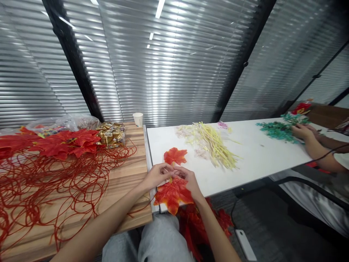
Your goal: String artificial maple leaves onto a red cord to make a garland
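Observation:
My left hand and my right hand meet at the near edge of the white table. Their fingertips are pinched together around the stem of a red-orange maple leaf, which hangs toward me below the fingers. Another red-orange leaf lies flat on the white table just beyond my hands. A thin red cord runs over the wooden table edge toward my hands; where it ends between the fingers is too small to tell.
Tangled red cords, red leaves and gold packets cover the wooden table. A paper cup stands behind. Yellow strips lie on the white table. At right, another person's hands touch green foliage.

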`<state>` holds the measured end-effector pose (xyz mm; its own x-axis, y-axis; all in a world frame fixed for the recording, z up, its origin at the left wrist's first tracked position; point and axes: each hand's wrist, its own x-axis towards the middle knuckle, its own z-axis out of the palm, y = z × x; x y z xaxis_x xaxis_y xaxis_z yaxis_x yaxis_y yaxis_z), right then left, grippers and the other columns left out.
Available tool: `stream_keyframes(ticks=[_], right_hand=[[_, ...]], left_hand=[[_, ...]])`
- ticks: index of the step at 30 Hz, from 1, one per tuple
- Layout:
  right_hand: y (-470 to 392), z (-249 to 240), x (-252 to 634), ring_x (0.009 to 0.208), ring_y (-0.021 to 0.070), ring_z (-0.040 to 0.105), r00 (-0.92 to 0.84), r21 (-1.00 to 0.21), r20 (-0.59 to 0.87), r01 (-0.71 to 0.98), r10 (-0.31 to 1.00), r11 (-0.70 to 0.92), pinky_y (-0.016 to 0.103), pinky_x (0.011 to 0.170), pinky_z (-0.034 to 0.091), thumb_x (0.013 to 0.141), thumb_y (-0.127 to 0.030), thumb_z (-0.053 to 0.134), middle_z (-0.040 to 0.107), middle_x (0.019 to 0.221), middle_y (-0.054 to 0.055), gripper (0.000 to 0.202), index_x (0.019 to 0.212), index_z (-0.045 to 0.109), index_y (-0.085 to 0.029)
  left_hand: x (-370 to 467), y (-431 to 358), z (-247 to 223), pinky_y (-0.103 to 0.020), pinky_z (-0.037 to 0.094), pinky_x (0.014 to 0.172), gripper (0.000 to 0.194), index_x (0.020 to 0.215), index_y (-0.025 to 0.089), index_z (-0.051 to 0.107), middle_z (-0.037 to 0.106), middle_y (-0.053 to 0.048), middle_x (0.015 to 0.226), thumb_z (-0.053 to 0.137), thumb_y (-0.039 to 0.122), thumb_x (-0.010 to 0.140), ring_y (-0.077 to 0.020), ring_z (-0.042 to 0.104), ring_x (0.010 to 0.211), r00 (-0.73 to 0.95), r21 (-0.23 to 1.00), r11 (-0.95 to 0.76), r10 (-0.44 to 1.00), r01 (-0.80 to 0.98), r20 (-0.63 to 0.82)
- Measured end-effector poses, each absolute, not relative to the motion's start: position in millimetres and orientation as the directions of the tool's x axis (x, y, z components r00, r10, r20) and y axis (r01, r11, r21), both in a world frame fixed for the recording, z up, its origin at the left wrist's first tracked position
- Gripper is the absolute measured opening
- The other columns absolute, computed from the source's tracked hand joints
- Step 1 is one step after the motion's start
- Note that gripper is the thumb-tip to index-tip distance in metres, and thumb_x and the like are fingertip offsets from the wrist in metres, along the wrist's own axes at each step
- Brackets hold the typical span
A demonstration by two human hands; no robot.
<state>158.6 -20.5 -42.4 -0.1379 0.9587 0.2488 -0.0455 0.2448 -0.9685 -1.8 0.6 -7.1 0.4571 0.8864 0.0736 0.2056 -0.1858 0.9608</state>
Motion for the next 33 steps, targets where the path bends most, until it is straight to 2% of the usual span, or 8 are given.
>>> stream_keyframes(ticks=[10, 21, 33], right_hand=[[-21, -41, 160, 0.061, 0.0143, 0.057, -0.143, -0.965, 0.260, 0.008, 0.955, 0.264, 0.025, 0.057, 0.045, 0.070, -0.025, 0.061, 0.063, 0.068, 0.003, 0.025, 0.093, 0.063, -0.014], [-23, -36, 160, 0.061, 0.0147, 0.057, -0.151, -0.966, 0.246, 0.042, 0.957, 0.255, 0.025, 0.058, 0.044, 0.068, -0.023, 0.062, 0.063, 0.069, 0.002, 0.027, 0.093, 0.063, -0.013], [-25, -32, 159, 0.066, 0.0160, 0.059, -0.178, -0.966, 0.248, 0.027, 0.952, 0.257, 0.027, 0.063, 0.045, 0.068, -0.021, 0.061, 0.064, 0.073, 0.002, 0.028, 0.095, 0.062, -0.013]], left_hand=[[0, 0, -6, -0.021, 0.041, 0.056, 0.026, 0.086, 0.011, 0.059, 0.061, -0.002, 0.069, 0.064, 0.030, 0.069, -0.0091, 0.052, 0.057, 0.455, 0.977, -0.153, 0.888, 0.150, 0.069], [-1, 1, -9, -0.019, 0.041, 0.055, 0.019, 0.084, 0.012, 0.058, 0.060, -0.002, 0.074, 0.060, 0.025, 0.071, -0.0085, 0.053, 0.060, 0.471, 0.978, -0.174, 0.876, 0.115, 0.101], [0, 1, -10, -0.018, 0.040, 0.054, 0.015, 0.084, 0.013, 0.059, 0.060, -0.001, 0.074, 0.056, 0.019, 0.070, -0.0079, 0.051, 0.058, 0.459, 0.967, -0.203, 0.882, 0.157, 0.111]])
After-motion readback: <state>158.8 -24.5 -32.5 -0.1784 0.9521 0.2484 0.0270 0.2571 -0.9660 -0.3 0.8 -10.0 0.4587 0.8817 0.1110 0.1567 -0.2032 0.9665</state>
